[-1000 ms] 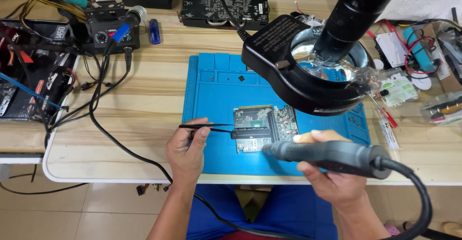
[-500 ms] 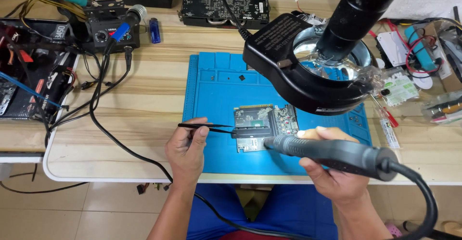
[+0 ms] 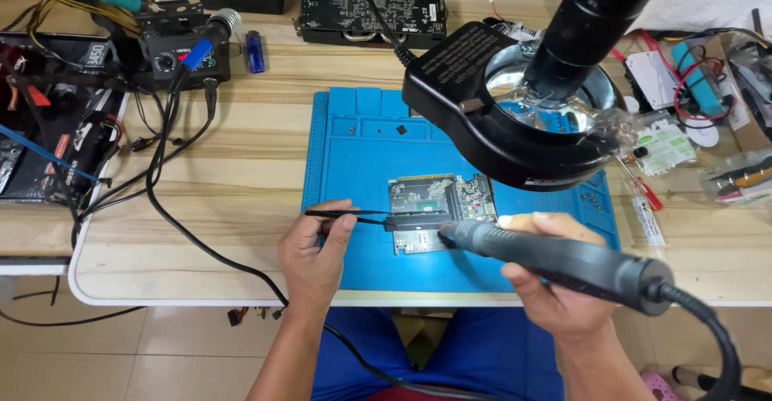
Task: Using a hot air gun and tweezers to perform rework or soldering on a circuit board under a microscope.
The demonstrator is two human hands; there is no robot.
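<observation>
table (image 3: 241,184) > blue mat (image 3: 354,160) > circuit board (image 3: 438,208) lying on mat | right hand (image 3: 555,288) wrapped around hot-air wand (image 3: 555,256), nozzle at board | left hand (image 3: 314,252) pinching tweezers (image 3: 354,214), tips at board | step: likely heating a part; next calls for steady lift

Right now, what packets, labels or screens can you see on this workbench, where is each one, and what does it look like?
Clear plastic packet: right of the blue mat, white with green print.
White label: on top of the black ring lamp, a patch of pale print.
Blue lighter: far side of the bench, small and upright in shape.
Dark poster-like sheet: left edge, black with red and white marks.
No lit screen shows.
</observation>
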